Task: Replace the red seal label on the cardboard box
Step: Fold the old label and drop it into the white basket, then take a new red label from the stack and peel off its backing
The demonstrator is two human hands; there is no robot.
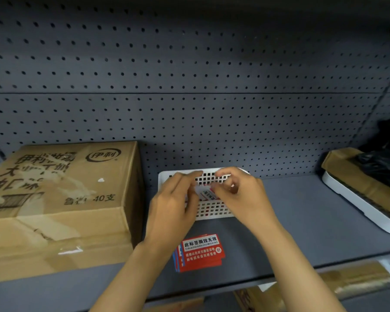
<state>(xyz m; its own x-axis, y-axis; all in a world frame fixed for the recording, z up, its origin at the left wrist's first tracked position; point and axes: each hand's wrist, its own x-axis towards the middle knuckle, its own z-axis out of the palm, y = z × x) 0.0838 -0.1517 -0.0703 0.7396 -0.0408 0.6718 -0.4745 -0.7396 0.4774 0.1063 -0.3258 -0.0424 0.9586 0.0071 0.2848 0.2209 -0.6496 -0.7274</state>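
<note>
A brown cardboard box [61,206] with black printed characters sits at the left of the grey shelf. Its top shows torn patches and scraps of white residue. A small stack of red seal labels [199,253] lies on the shelf in front of a white perforated basket [212,212]. Over the basket, my left hand [173,208] and my right hand [241,194] meet, both pinching one red-and-white seal label [206,193] between their fingertips. Fingers hide most of that label.
A grey pegboard [189,86] backs the shelf [302,221]. At the right, a white tray [358,206] holds cardboard and a black bag [383,158]. More cardboard shows on the lower shelf [347,280] beneath the front edge.
</note>
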